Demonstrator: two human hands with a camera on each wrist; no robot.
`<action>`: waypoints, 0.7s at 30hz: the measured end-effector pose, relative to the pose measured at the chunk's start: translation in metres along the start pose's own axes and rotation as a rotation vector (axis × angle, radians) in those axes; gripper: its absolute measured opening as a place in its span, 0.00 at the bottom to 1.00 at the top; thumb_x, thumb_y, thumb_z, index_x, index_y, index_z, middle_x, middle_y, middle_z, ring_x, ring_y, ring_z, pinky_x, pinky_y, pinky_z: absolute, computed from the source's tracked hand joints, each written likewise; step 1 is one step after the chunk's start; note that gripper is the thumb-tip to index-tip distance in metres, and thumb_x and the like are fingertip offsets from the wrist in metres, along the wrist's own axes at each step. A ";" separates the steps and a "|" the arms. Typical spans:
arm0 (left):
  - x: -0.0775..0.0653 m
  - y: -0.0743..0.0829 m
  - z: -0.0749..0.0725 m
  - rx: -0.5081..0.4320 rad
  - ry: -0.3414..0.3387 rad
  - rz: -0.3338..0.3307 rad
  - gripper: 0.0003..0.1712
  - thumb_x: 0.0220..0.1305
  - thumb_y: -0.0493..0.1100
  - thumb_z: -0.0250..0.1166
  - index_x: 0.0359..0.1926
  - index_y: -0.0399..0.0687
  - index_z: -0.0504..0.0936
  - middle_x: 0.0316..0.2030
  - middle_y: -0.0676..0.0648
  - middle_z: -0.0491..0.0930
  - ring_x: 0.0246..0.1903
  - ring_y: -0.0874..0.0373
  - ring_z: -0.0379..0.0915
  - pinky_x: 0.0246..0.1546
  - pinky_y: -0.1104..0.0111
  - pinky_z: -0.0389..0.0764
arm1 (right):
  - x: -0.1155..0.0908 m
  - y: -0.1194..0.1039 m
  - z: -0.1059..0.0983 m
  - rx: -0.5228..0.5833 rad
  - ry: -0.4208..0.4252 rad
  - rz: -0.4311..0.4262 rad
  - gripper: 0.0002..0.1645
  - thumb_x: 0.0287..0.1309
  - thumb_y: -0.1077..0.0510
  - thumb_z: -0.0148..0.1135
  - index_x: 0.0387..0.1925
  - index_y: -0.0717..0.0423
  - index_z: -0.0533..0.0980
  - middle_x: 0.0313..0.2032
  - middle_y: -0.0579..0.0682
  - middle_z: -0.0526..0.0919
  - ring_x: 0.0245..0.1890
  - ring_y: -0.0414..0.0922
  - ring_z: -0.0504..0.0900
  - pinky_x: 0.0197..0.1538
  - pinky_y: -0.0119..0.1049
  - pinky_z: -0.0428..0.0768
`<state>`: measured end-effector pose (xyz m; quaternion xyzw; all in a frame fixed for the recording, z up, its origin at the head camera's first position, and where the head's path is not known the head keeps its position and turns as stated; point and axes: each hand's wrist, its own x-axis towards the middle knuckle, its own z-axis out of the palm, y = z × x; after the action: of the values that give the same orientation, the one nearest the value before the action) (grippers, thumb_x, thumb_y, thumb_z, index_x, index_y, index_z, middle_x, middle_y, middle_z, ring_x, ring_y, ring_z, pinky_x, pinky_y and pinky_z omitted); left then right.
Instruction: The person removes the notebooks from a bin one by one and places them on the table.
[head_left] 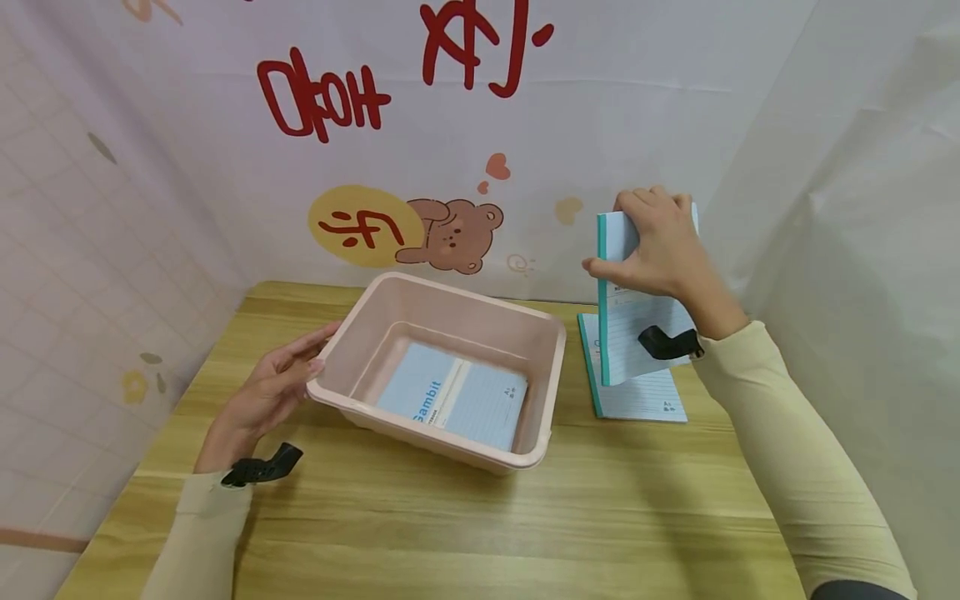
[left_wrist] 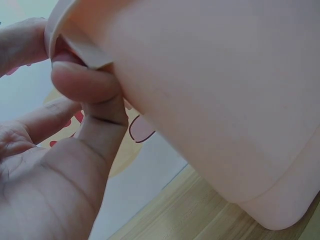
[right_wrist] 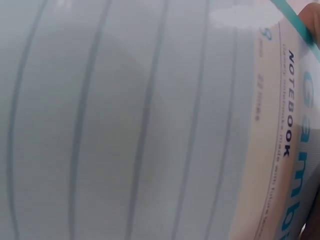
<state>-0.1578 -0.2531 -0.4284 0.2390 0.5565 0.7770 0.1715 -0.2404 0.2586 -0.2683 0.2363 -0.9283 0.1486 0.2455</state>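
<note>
A pale pink plastic basin [head_left: 442, 292] stands on the table, and a light blue notebook [head_left: 480, 404] marked "Gambit" lies flat inside it. My left hand [head_left: 273, 387] holds the basin's left rim, with the thumb [left_wrist: 85, 82] against the edge in the left wrist view. To the right of the basin, my right hand [head_left: 660, 246] grips a second light blue notebook [head_left: 637, 329] with a teal spine, raised nearly upright. Its lined cover [right_wrist: 125, 125] fills most of the right wrist view. Beneath it, another teal-spined notebook [head_left: 645, 396] lies on the table, partly hidden.
The wood-grain table [head_left: 420, 533] extends in front of the basin. A white backdrop [head_left: 637, 108] with red lettering and a cartoon bear [head_left: 457, 237] rises behind the table. White sheeting [head_left: 877, 250] hangs on the right side, and a patterned sheet [head_left: 90, 275] on the left.
</note>
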 end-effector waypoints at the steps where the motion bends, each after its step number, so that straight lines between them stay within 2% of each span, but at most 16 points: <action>1: 0.000 0.000 0.000 0.002 0.001 -0.001 0.33 0.79 0.28 0.44 0.80 0.35 0.50 0.70 0.49 0.67 0.61 0.62 0.73 0.55 0.69 0.84 | -0.004 0.006 0.000 -0.008 -0.010 0.013 0.30 0.39 0.39 0.74 0.32 0.55 0.70 0.29 0.52 0.73 0.37 0.52 0.69 0.47 0.52 0.55; 11: 0.000 0.001 0.000 0.014 0.001 0.010 0.32 0.79 0.28 0.43 0.80 0.36 0.52 0.70 0.49 0.68 0.61 0.61 0.74 0.55 0.69 0.83 | -0.047 0.074 0.002 -0.063 -0.130 0.218 0.31 0.45 0.39 0.75 0.34 0.56 0.70 0.29 0.55 0.73 0.37 0.54 0.67 0.47 0.56 0.54; 18: 0.000 -0.001 0.000 0.021 -0.003 0.009 0.33 0.79 0.28 0.43 0.80 0.34 0.50 0.70 0.50 0.68 0.62 0.61 0.74 0.55 0.69 0.83 | -0.083 0.113 0.008 -0.110 -0.238 0.304 0.34 0.48 0.35 0.74 0.37 0.57 0.70 0.32 0.56 0.75 0.41 0.57 0.69 0.46 0.58 0.55; 21: 0.000 -0.001 -0.001 0.008 -0.006 0.007 0.33 0.79 0.27 0.44 0.80 0.35 0.51 0.70 0.50 0.68 0.61 0.61 0.74 0.55 0.69 0.83 | -0.095 0.126 0.009 -0.146 -0.274 0.325 0.36 0.50 0.35 0.73 0.42 0.60 0.72 0.38 0.61 0.78 0.44 0.61 0.71 0.48 0.61 0.57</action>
<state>-0.1584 -0.2535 -0.4295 0.2441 0.5582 0.7747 0.1696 -0.2359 0.3962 -0.3460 0.0829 -0.9872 0.0850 0.1064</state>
